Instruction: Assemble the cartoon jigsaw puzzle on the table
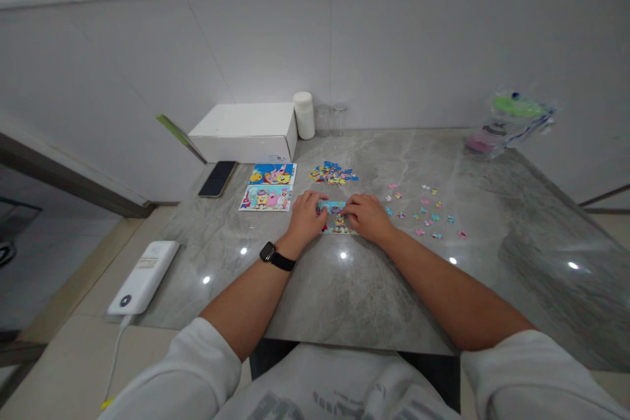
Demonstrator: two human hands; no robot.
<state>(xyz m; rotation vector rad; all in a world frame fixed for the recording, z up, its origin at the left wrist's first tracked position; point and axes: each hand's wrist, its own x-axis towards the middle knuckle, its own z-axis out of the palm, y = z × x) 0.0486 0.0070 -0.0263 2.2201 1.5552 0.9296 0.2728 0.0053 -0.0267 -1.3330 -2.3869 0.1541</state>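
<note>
A partly assembled jigsaw puzzle [338, 222] with cartoon figures lies flat on the grey table, between my hands. My left hand [306, 218], a black watch on its wrist, curls around the puzzle's left edge with the thumb on top. Over the right side bends my right hand [368, 215], its fingertips pressed together on a puzzle piece they mostly cover. To the right, loose puzzle pieces [424, 216] in pink, teal and white are spread out. Behind the puzzle is a pile of blue and yellow pieces [333, 173]. Two cartoon picture cards [266, 197] lie left of my hands.
At the back left are a white box [246, 125], a white bottle [304, 117] and two clear glasses [330, 121]. A phone [218, 179] lies near the left edge, with a white power bank [144, 277] and cable nearer me. A plastic bag [509, 125] sits at the right back corner.
</note>
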